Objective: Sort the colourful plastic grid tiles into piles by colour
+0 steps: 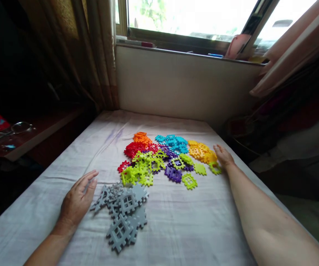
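Note:
My left hand (pixel 78 194) rests on the sheet with its fingers stretched out and nothing in it, just left of a heap of grey interlocking plastic tiles (pixel 127 203). Some of those tiles have window cut-outs. At the far right, my right hand (pixel 223 156) has its fingers extended beside the yellow tiles (pixel 202 151); whether it touches them I cannot tell. A lime tile (pixel 214 168) lies close to that hand. Lime tiles (pixel 141 166) overlap purple tiles (pixel 173 173) in the middle, with red tiles (pixel 134 149), orange tiles (pixel 142 137) and blue tiles (pixel 173 141) behind.
The tiles lie on a bed-like surface with a pale, wrinkled sheet (pixel 65 170). Beyond it rise a white panel (pixel 181 81) and a window. Eyeglasses (pixel 22 127) sit on a dark shelf (pixel 37 136) at left. Curtains (pixel 101 55) hang at the sides.

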`<action>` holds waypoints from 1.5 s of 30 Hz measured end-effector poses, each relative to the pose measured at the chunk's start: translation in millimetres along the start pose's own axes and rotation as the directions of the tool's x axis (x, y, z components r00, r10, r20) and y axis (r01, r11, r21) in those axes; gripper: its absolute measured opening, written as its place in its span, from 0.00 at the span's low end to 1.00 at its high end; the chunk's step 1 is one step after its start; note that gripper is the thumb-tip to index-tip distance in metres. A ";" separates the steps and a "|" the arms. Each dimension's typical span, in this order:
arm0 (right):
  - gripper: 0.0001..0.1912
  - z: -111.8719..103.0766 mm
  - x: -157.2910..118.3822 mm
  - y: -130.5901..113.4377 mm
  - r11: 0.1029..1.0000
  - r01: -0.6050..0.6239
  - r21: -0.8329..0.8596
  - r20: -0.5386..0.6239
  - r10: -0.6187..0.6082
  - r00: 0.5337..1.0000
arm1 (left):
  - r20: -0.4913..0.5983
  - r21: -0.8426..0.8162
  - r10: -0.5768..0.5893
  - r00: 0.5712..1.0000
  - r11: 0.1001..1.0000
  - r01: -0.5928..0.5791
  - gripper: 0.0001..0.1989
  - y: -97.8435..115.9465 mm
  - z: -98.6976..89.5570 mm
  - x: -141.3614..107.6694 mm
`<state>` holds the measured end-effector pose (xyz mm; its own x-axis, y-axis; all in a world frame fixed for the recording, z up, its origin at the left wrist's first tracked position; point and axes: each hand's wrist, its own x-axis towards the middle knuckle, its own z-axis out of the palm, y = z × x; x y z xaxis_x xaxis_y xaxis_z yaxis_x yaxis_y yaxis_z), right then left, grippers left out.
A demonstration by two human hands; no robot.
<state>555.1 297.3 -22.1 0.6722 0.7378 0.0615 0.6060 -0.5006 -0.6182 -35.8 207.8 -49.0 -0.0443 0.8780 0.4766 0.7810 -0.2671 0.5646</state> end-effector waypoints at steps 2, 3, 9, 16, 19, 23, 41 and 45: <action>0.28 12.3 13.6 6.1 0.999 0.041 0.032 0.002 -0.041 0.999 | 0.010 0.006 -0.018 1.000 1.000 0.018 0.22 1.5 -3.0 -0.4; 0.28 18.9 17.7 5.8 0.996 0.074 0.056 0.014 -0.075 0.997 | 0.015 0.007 -0.030 0.999 1.000 0.030 0.23 2.1 -4.4 -0.5; 0.32 55.6 6.8 -21.5 0.906 0.211 0.366 0.192 -0.295 0.936 | 0.023 -0.008 -0.055 0.998 0.998 0.055 0.24 2.8 -5.2 -0.5; 0.36 90.5 -67.5 -70.5 0.726 0.179 0.664 0.238 -0.432 0.870 | -0.009 -0.029 -0.052 0.999 0.998 0.052 0.25 5.0 -0.8 0.9; 0.32 104.2 -108.1 -95.7 0.657 0.190 0.729 0.231 -0.498 0.836 | -0.020 -0.048 -0.046 0.999 0.998 0.045 0.25 6.4 0.4 2.1; 0.25 121.4 -164.6 -131.6 0.638 0.349 0.687 0.155 -0.598 0.787 | -0.051 -0.074 -0.037 0.998 0.997 0.033 0.24 7.5 2.2 3.2; 0.25 90.0 -140.1 -187.3 0.908 0.419 0.027 0.086 -0.419 0.904 | -0.087 -0.151 -0.084 0.993 0.986 0.071 0.25 12.5 3.0 -0.9; 0.31 94.3 -74.5 -160.5 0.982 0.106 -0.156 0.088 -0.093 0.992 | -0.062 -0.149 -0.094 0.994 0.985 0.084 0.27 16.1 -0.1 -2.4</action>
<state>367.6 365.3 -1.3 0.5729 0.8181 0.0495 0.7326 -0.4840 -0.4786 -23.2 201.4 -41.0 -0.1562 0.8730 0.4621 0.6732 -0.2483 0.6965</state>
